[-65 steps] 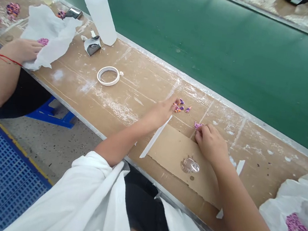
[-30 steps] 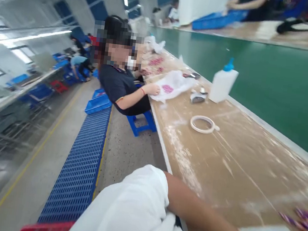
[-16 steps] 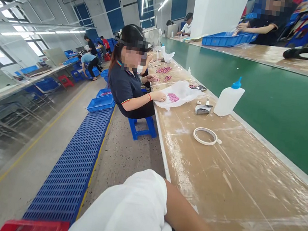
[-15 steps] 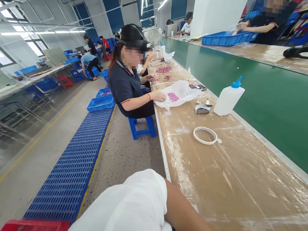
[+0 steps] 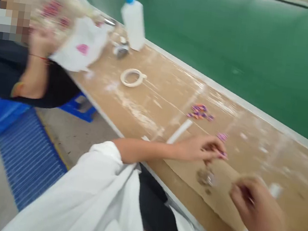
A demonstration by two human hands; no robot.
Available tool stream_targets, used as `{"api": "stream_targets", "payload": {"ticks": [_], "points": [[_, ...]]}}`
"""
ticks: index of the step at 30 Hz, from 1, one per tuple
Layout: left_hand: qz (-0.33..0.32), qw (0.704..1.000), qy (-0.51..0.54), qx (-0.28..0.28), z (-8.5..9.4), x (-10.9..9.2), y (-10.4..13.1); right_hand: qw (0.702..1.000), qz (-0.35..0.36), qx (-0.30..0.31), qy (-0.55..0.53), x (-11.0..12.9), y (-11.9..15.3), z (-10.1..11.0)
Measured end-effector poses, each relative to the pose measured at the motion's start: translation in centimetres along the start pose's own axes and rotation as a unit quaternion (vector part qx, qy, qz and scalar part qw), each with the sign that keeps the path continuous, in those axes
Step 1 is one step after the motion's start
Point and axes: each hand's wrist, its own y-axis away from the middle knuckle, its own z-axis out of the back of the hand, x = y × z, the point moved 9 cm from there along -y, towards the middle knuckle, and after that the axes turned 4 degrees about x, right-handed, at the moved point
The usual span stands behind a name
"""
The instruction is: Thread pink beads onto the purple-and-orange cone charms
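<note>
My left hand (image 5: 208,149) is over the worktable, thumb and fingers pinched on a small purple-and-pink piece (image 5: 223,154). Blur hides what kind of piece it is. To its right, my right hand (image 5: 255,206) hangs above the brown board with fingers curled together; whatever they hold, if anything, is smeared by motion. Between the hands lies a little cluster of brownish and clear bits (image 5: 206,177). Just beyond my left hand is a small pink-purple piece (image 5: 222,137), and farther off a pile of purple-and-orange pieces (image 5: 200,112).
A roll of white tape (image 5: 123,81) and a white bottle with a blue nozzle (image 5: 134,25) are on the worktable (image 5: 168,91). A co-worker's arm (image 5: 37,75) is at the left, by a white sheet (image 5: 66,54) with pink pieces. A green surface (image 5: 235,47) runs behind.
My view has swung down and to the right. Both my hands and the purple-and-orange pile now show; the tape, bottle and co-worker have shifted left in the picture.
</note>
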Motion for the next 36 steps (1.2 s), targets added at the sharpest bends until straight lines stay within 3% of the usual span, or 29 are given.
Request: {"api": "stream_targets", "payload": {"ticks": [1,3,11,18,22,28,36], "points": [[-0.004,1.000,0.001,-0.001,0.3,0.3,-0.4,1.000,-0.004,0.009,0.023,0.0,1.4,1.2],[-0.020,1.000,0.009,0.011,0.8,0.6,-1.1,0.997,0.010,0.037,0.060,0.7,2.7,1.7],[-0.048,0.998,-0.029,-0.005,1.2,-0.2,-1.1,0.990,0.016,0.113,0.079,1.6,2.4,-1.2],[-0.061,0.998,-0.032,0.004,1.1,-0.3,-1.2,0.981,0.034,0.159,0.109,2.1,2.3,-1.6],[-0.043,0.998,-0.018,0.029,0.5,-0.2,-1.0,0.991,0.048,0.097,0.076,3.1,1.3,0.0],[-0.008,0.989,0.071,0.127,-1.4,0.3,-0.6,0.993,0.053,-0.096,0.049,4.3,0.0,2.7],[0.001,0.977,0.118,0.175,-2.2,-0.1,0.0,0.981,0.098,-0.140,0.091,5.9,-1.0,2.2]]}}
